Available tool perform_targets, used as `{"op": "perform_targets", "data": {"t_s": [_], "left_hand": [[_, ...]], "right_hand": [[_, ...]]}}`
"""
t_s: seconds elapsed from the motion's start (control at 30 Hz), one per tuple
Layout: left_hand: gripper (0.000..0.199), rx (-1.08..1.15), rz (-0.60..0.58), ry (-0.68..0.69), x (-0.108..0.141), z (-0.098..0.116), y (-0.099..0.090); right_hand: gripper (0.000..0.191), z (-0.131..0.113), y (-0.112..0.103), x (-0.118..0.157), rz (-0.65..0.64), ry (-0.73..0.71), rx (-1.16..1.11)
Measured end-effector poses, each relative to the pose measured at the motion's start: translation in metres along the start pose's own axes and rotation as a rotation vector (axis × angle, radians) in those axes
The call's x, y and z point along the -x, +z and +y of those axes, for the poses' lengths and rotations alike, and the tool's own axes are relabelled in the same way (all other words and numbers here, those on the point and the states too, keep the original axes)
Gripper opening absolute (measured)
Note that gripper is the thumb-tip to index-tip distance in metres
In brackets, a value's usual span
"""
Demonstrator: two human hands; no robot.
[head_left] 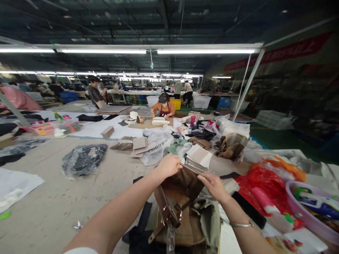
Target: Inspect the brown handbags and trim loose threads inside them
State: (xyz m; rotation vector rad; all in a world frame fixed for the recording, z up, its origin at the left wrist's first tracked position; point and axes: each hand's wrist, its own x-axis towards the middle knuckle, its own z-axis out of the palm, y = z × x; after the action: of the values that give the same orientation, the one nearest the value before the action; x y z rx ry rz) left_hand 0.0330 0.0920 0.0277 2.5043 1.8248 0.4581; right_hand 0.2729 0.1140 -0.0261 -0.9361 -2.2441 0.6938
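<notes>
A brown bag (182, 222) with straps and metal buckles lies at the bottom centre, its upper edge lifted between both hands. My left hand (170, 165) is closed on that edge at its left end. At the right end my right hand (212, 184) pinches the same edge between thumb and fingers. Just beyond the bag is a stack of beige and white pieces (198, 157). Olive-green fabric (209, 220) rests against the bag's right side, and black fabric (144, 224) is spread at its left.
A plastic-wrapped black bundle (84, 159) sits at the left, with small scissors (77, 226) nearer me. To the right are a black phone (249, 210), red plastic bags (265, 187) and a purple basin (290, 192). Across the table a person (163, 107) handles pale pieces.
</notes>
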Motion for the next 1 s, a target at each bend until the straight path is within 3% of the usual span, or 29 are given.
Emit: {"op": "perform_targets", "data": {"t_s": [0.1, 0.3, 0.43, 0.57, 1.0], "left_hand": [[0.022, -0.007, 0.018, 0.018, 0.000, -0.002, 0.004], [0.022, -0.023, 0.019, -0.010, 0.002, 0.000, 0.001], [0.021, -0.003, 0.010, -0.012, 0.003, 0.003, -0.002], [0.022, -0.008, 0.025, 0.000, 0.003, 0.000, 0.001], [0.024, -0.033, 0.007, 0.057, 0.000, 0.008, 0.003]], "right_hand": [[0.043, -0.003, 0.000, 0.001, 0.017, 0.035, 0.042], [0.045, -0.007, -0.010, -0.003, -0.152, 0.014, -0.033], [0.060, -0.013, -0.005, -0.014, -0.079, 0.010, 0.033], [0.037, -0.025, 0.006, -0.024, -0.078, 0.029, 0.176], [0.046, -0.021, 0.013, -0.020, -0.020, -0.045, 0.422]]}}
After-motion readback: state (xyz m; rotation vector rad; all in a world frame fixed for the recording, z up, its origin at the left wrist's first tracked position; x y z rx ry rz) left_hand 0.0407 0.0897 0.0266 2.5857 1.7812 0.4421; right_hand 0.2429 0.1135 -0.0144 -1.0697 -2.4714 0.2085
